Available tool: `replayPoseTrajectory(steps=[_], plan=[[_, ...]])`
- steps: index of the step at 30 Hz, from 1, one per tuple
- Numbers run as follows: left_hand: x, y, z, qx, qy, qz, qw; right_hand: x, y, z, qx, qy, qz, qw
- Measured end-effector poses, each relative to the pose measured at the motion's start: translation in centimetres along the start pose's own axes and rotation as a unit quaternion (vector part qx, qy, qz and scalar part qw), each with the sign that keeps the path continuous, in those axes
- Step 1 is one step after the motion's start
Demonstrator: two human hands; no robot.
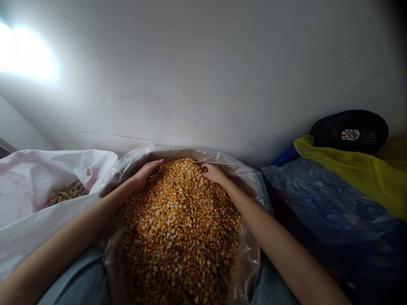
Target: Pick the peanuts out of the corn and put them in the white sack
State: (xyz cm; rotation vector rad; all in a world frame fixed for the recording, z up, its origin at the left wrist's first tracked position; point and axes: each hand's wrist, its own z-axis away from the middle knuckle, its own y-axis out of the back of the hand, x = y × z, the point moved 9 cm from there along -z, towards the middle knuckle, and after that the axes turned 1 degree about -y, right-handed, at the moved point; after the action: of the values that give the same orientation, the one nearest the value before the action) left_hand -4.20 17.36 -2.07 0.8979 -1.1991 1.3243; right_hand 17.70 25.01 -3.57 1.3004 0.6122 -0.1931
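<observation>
Left hand (pixel 148 173) and right hand (pixel 213 173) cupped narrow, fingertips pressed shallowly into far crest of dried corn kernels (pixel 181 228), heaped in clear plastic bag (pixel 246 186); palm contents hidden.

Wall (pixel 203 84) just behind plastic bag rim (pixel 178 150)

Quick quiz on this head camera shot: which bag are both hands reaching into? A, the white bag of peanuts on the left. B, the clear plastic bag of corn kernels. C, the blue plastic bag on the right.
B. The left hand and the right hand both rest in the corn kernels heaped inside the clear plastic bag.
</observation>
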Motion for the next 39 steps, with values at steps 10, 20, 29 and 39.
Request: replayPoseTrajectory(steps=[10,20,29,39], plan=[[0.5,0.4,0.1,0.002,-0.008,0.005,1.000,0.3,-0.5,1.4,-0.067,-0.049,-0.333,0.939],[1.3,0.1,0.3,0.001,-0.021,0.022,1.000,-1.4,-2.1,2.6,-0.185,-0.118,-0.574,0.789],[1.5,0.0,0.4,-0.004,-0.027,0.021,0.999,-3.4,0.2,3.2,-0.209,-0.057,-0.675,0.705],[1.2,0.2,0.3,-0.006,-0.025,0.002,1.000,0.5,0.8,5.7,-0.126,-0.026,0.127,0.983]])
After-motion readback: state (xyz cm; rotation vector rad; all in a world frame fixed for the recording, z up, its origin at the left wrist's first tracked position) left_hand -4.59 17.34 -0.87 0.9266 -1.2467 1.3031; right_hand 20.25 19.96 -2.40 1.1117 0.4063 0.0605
